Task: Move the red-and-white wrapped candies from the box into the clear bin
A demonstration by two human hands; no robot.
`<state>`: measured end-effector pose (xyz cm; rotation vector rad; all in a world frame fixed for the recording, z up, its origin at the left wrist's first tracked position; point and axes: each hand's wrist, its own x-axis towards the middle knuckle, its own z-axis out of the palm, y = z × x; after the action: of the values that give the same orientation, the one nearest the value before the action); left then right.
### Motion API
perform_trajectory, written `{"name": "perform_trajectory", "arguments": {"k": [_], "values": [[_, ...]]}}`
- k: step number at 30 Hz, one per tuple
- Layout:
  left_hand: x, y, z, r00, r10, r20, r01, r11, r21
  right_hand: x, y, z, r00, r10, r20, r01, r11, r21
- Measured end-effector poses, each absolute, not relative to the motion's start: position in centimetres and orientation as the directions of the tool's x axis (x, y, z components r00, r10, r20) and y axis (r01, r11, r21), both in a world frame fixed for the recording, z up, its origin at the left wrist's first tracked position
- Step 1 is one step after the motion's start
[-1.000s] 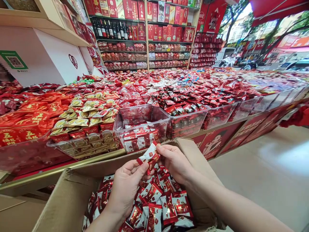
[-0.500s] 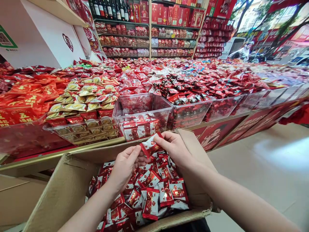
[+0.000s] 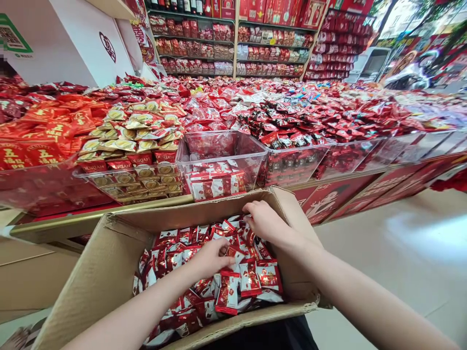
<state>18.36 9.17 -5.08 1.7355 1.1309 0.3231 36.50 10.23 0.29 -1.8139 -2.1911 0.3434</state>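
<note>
A deep cardboard box point(image 3: 80, 287) holds a loose heap of red and white wrapped candies point(image 3: 228, 291). My left hand point(image 3: 211, 257) is down inside it, thumb and fingers closed on the edge of one wrapped candy point(image 3: 236, 254). Farther back, by the box's right rear corner, my right hand point(image 3: 264, 222) reaches into the heap. Its fingers are curled on another wrapped candy point(image 3: 248, 235), with the fingertips partly hidden. Just beyond the box is a clear plastic bin point(image 3: 255, 163) with a layer of matching red and white candies point(image 3: 219, 184) at its bottom.
Left of the bin are durian candies point(image 3: 136, 141) and red packets point(image 3: 40, 131). To the right, another clear bin point(image 3: 297, 165) is heaped with dark red packets. Stocked shelves point(image 3: 199, 46) line the back. Tiled floor point(image 3: 383, 272) lies at the right.
The wrapped candy held up between both hands has left that spot. Both hands have lowered into the box and moved apart, each now at a candy in the heap. The view has shifted slightly.
</note>
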Motion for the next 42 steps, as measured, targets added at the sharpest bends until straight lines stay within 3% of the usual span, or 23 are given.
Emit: {"name": "perform_trajectory", "arguments": {"k": [5, 8, 14, 17, 20, 22, 26, 28, 30, 33, 38, 42], "values": [[18.2, 9.4, -1.7, 0.493, 0.847, -0.196, 0.320, 0.033, 0.947, 35.6, 9.8, 0.8, -0.353, 0.932, -0.085, 0.627, 0.168, -0.760], [18.5, 8.9, -0.1, 0.472, 0.868, -0.153, 0.215, 0.055, 0.975, 35.4, 9.6, 1.0, -0.364, 0.928, -0.074, 0.404, 0.086, -0.911], [18.2, 8.6, 1.8, 0.385, 0.902, -0.194, 0.024, 0.200, 0.979, 34.9, 9.1, 2.0, -0.281, 0.954, -0.107, 0.054, -0.095, -0.994], [17.8, 8.9, 2.1, 0.339, 0.921, -0.190, -0.004, 0.204, 0.979, 34.8, 9.2, 2.0, -0.261, 0.954, -0.145, 0.052, -0.136, -0.989], [17.4, 9.5, 1.1, 0.324, 0.933, -0.155, 0.221, 0.085, 0.972, 35.1, 9.5, 1.1, -0.285, 0.940, -0.190, 0.260, -0.115, -0.959], [16.8, 10.0, -0.2, 0.312, 0.938, -0.148, 0.407, 0.009, 0.914, 35.4, 9.5, 0.4, -0.261, 0.953, -0.155, 0.487, -0.008, -0.873], [15.5, 10.7, -3.1, 0.246, 0.952, -0.184, 0.625, -0.010, 0.780, 35.4, 9.2, -0.2, -0.261, 0.960, -0.104, 0.881, 0.194, -0.431], [15.0, 11.0, -4.2, 0.240, 0.948, -0.209, 0.712, -0.026, 0.701, 35.0, 9.3, -0.2, -0.292, 0.934, -0.206, 0.940, 0.240, -0.243], [14.7, 11.1, -4.8, 0.258, 0.938, -0.232, 0.769, -0.054, 0.637, 34.4, 9.7, 0.0, -0.306, 0.911, -0.275, 0.950, 0.272, -0.156], [14.5, 11.3, -5.0, 0.289, 0.924, -0.251, 0.818, -0.102, 0.567, 33.5, 10.6, 0.1, -0.368, 0.861, -0.352, 0.930, 0.340, -0.140], [14.1, 11.3, -4.5, 0.301, 0.920, -0.251, 0.863, -0.151, 0.482, 32.2, 10.8, -0.5, -0.557, 0.636, -0.534, 0.815, 0.542, -0.205], [13.9, 11.1, -4.4, 0.317, 0.911, -0.263, 0.869, -0.168, 0.466, 31.4, 9.6, -1.4, -0.566, 0.538, -0.624, 0.777, 0.602, -0.185]]}}
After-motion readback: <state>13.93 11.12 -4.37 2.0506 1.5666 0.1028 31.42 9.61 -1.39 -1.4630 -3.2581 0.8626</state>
